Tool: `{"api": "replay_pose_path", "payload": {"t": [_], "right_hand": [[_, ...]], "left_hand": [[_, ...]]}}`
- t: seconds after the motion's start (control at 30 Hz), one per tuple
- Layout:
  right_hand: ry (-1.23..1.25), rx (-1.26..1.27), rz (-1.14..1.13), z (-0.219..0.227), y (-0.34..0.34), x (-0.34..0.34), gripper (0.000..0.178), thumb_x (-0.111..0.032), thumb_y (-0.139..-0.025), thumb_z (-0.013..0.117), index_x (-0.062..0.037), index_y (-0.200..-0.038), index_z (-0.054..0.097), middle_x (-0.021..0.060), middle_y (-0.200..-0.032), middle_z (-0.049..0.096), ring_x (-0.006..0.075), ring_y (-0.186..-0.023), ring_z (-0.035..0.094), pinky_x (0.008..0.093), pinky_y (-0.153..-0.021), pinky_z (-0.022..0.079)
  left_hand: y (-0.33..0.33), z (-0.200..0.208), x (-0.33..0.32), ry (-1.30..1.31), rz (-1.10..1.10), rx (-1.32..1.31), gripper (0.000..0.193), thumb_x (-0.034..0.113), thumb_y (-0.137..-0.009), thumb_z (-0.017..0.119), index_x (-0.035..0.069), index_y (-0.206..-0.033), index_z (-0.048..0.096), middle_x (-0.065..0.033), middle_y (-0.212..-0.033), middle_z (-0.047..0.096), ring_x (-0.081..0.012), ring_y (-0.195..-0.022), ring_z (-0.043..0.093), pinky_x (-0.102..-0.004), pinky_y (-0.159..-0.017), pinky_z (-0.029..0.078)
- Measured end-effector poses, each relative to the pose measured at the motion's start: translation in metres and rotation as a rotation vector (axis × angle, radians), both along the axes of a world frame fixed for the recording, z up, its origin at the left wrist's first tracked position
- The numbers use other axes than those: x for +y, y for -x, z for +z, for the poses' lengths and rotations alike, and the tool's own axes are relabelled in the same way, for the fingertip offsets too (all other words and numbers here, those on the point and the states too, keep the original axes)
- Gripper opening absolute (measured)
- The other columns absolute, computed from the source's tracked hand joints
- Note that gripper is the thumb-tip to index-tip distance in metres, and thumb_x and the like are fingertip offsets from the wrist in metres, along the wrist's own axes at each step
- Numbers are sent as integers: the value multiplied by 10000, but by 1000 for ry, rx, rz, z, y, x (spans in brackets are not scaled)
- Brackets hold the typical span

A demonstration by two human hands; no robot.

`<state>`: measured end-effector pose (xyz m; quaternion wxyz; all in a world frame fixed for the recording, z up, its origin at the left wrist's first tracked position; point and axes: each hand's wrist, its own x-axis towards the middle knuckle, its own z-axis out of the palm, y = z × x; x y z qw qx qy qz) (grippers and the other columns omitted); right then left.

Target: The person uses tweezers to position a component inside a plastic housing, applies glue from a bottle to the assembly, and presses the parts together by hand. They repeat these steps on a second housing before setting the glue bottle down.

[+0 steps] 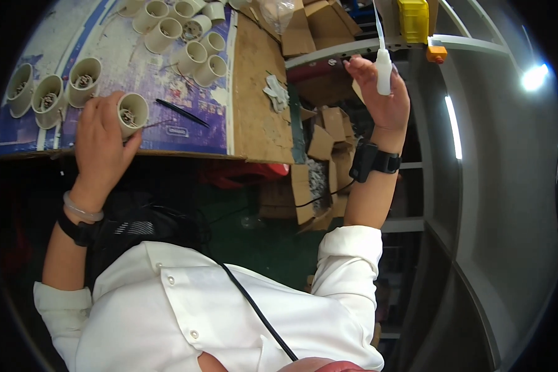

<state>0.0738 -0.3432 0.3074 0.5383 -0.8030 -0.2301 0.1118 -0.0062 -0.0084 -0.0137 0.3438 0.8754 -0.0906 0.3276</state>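
Note:
My left hand (pixel 99 139) is at the table's front edge, its fingers and thumb around an off-white cylindrical cup (pixel 132 115) with wires and small parts inside. Out to the right, my right hand (pixel 384 105) is raised with its palm showing and its fingers apart. A small white bottle (pixel 384 73) with a long thin tip or tube running upward is in front of that palm; no finger visibly wraps over it. Similar cups (pixel 48 101) stand left of my left hand. Black tweezers (pixel 183 113) lie to the right of the held cup.
More cups (pixel 162 35) cluster at the table's back, some tipped over. Crumpled white scraps (pixel 276 93) lie on the brown board (pixel 257 130). Opened cardboard boxes (pixel 319 146) sit beyond the table's right edge. A yellow bin (pixel 413 22) and grey metal frame (pixel 459 43) stand at the right.

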Motion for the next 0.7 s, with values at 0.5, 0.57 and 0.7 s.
{"api": "replay_pose_path", "payload": {"t": [0.5,0.57,0.7], "right_hand": [[-969,219,-299,-196,41,53,351,-386,-975,537,-55,-1079,586,-13,-736,458,88,-629,359,222,-542,311],[-1080,331,-265,-223,48,60,348,-387,-970,547,-54,-1062,590,-18,-710,443,84,-618,354,222,-529,302],[-1261,513,-223,-257,57,80,343,-387,-954,579,-51,-1017,598,-33,-639,403,73,-584,338,219,-492,274]], "left_hand": [[0,8,-5,71,-20,-56,628,140,-641,799,25,-1178,494,-150,-1083,576,-366,-999,528,-451,-899,420],[-5,6,-8,52,-28,-87,633,145,-637,808,28,-1175,495,-141,-1087,577,-362,-1004,527,-451,-898,420],[-6,4,-3,35,-71,-139,643,153,-631,825,32,-1170,496,-115,-1103,580,-342,-1014,530,-438,-899,424]]}}
